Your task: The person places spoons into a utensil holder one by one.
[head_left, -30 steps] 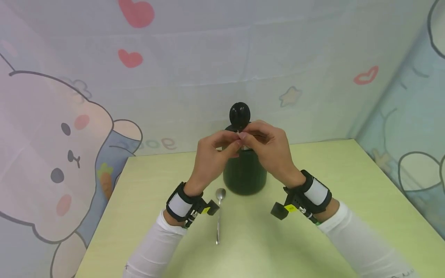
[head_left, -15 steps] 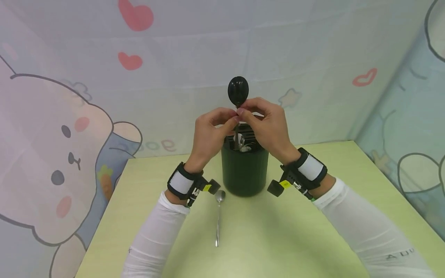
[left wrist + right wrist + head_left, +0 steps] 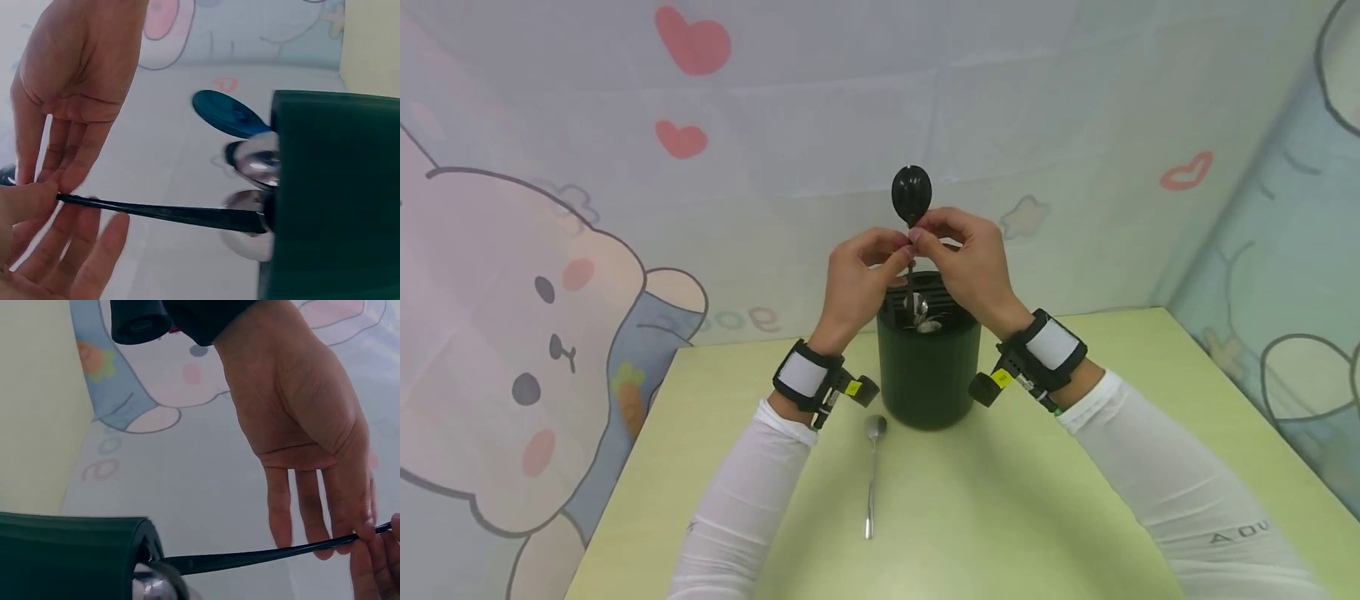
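Note:
Bowl up, a black spoon (image 3: 912, 193) stands upright over a dark green cylindrical utensil holder (image 3: 928, 375). My left hand (image 3: 859, 275) pinches its handle just below the bowl, between thumb and fingertips. From the other side, my right hand (image 3: 976, 262) pinches the same stretch, the fingertips of both hands meeting. In the left wrist view the handle (image 3: 162, 209) widens toward its lower end, which reaches the holder's mouth. Metal spoons (image 3: 929, 326) show inside the holder, and a dark teal oval utensil head (image 3: 226, 114) sticks out of it.
A metal spoon (image 3: 871, 475) lies on the pale yellow-green table (image 3: 1000, 517), in front of the holder and a little left. Behind the table hangs a printed cloth backdrop (image 3: 820, 133). Slats (image 3: 934, 287) run across the holder's inner back.
Both hands have risen together with the black spoon, drawing its handle up and baring the holder's mouth. Over the last half second they have barely shifted.

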A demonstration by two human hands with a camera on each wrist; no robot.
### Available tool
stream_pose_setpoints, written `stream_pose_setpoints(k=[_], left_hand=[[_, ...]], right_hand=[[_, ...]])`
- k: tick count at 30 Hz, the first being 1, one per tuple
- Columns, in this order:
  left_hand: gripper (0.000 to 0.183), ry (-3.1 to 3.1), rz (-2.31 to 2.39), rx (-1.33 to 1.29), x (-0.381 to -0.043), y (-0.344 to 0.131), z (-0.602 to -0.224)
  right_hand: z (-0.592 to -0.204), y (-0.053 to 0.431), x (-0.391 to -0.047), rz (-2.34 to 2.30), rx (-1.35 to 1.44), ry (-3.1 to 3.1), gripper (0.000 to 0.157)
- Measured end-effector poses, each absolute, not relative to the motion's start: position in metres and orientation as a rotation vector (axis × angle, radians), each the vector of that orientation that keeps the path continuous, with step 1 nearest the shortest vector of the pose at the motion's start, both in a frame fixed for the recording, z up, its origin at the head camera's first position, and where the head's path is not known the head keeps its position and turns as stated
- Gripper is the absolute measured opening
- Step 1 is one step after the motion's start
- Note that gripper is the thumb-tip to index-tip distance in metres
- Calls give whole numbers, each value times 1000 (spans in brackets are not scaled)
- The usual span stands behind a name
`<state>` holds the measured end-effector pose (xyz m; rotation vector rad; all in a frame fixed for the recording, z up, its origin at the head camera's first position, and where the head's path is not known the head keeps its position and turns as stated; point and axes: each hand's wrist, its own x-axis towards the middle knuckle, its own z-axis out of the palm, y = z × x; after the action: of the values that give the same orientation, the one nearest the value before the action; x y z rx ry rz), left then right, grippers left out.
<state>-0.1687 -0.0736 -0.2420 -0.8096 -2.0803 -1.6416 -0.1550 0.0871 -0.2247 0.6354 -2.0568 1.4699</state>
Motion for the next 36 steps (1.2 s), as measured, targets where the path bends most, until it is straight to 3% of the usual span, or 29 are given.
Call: stream_pose_setpoints(k=[2, 6, 9, 19, 30, 36], left_hand=[[32, -2137, -1647, -789, -174, -76, -249], [72, -2260, -1593, -757, -176, -83, -258], [86, -2320, -1541, -770, -172, -90, -262], [81, -2445, -1318, -757, -126, -125, -296], [86, -2711, -1172, -751, -88, -142, -353], [90, -2830, -1060, -715, -77, -146, -386]], right_hand=[[-228, 88, -157, 1497, 631, -2121, 32], [-236, 94, -156, 1503, 634, -2217, 66], [-241, 98, -150, 1458, 618, -2228, 75], [-268, 105, -101, 1243, 648, -2136, 74], [-321, 82, -50, 1189, 637, -2302, 90], [-354, 69, -38, 1172, 609, -2463, 90]])
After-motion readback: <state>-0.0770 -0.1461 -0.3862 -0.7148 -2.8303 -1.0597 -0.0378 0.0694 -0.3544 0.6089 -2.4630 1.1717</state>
